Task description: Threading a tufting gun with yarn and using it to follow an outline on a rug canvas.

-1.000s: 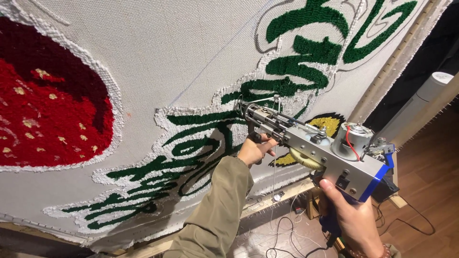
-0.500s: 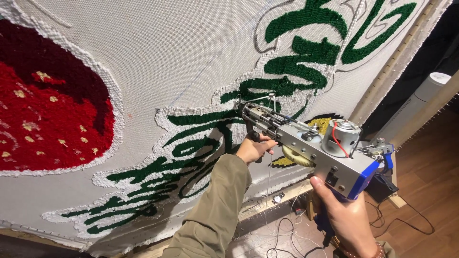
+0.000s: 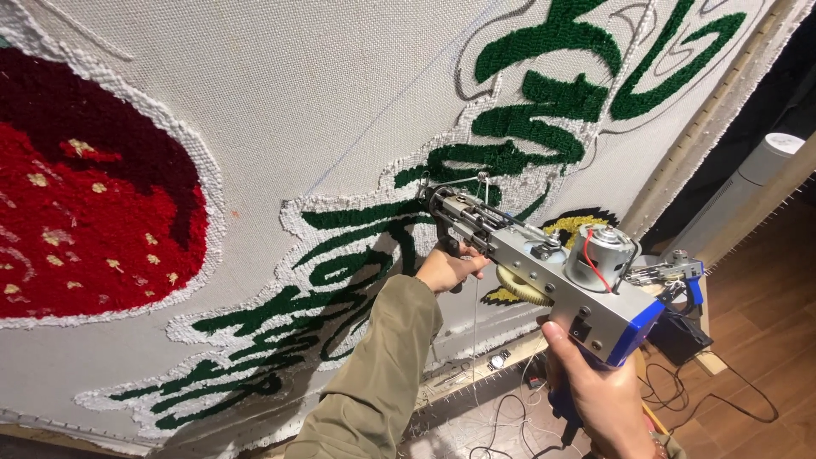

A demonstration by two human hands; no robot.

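Note:
A grey and blue tufting gun (image 3: 561,276) points its needle tip at the stretched white cloth (image 3: 340,102), near the green tufted shapes (image 3: 510,157). My left hand (image 3: 450,268), in an olive sleeve, is closed around the gun's front handle under the barrel. Lower right, my right hand (image 3: 599,395) grips the blue rear handle. A thin white yarn runs across the cloth to the needle tip.
A red and dark red tufted strawberry shape (image 3: 93,212) with a white border fills the left of the cloth. The wooden frame edge (image 3: 705,127) runs down the right side. Cables (image 3: 714,399) and a white cylinder (image 3: 765,166) lie over the wooden floor.
The gun and both hands have shifted slightly left and down along the cloth. Both grips are unchanged.

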